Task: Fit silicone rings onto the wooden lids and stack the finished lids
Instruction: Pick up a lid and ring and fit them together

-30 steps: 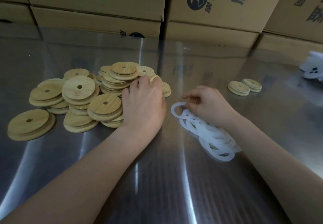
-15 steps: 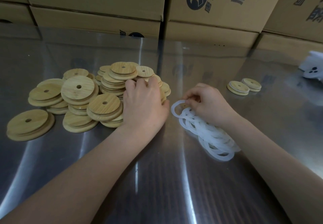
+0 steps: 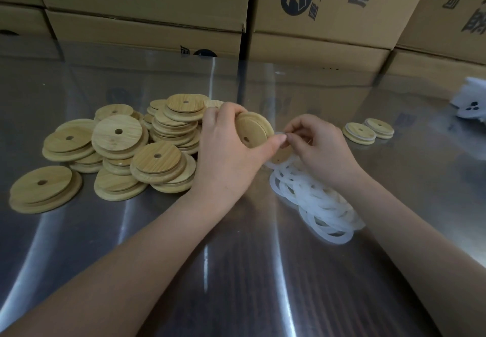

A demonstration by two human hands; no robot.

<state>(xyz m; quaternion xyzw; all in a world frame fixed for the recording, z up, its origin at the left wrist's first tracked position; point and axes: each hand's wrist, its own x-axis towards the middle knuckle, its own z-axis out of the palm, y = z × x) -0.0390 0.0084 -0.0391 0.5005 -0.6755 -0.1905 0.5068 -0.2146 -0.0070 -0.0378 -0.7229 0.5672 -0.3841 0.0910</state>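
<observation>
My left hand (image 3: 226, 150) grips a round wooden lid (image 3: 253, 128) tilted on edge above the steel table, its stepped underside facing right. My right hand (image 3: 315, 147) pinches a white silicone ring (image 3: 281, 134) at the lid's right rim. A pile of several loose wooden lids (image 3: 118, 150), each with a small hole, lies left of my left hand. Beneath my right wrist spreads a heap of white silicone rings (image 3: 315, 202). Two lids fitted with rings (image 3: 368, 131) lie side by side at the right.
The shiny steel table (image 3: 236, 271) reflects light streaks. Stacked cardboard boxes (image 3: 315, 21) line the far edge. A white object with dark holes (image 3: 470, 105) sits at the far right edge.
My left hand has lifted one lid out of the pile and tilted it on edge. My right hand has raised a ring from the heap to the lid's rim.
</observation>
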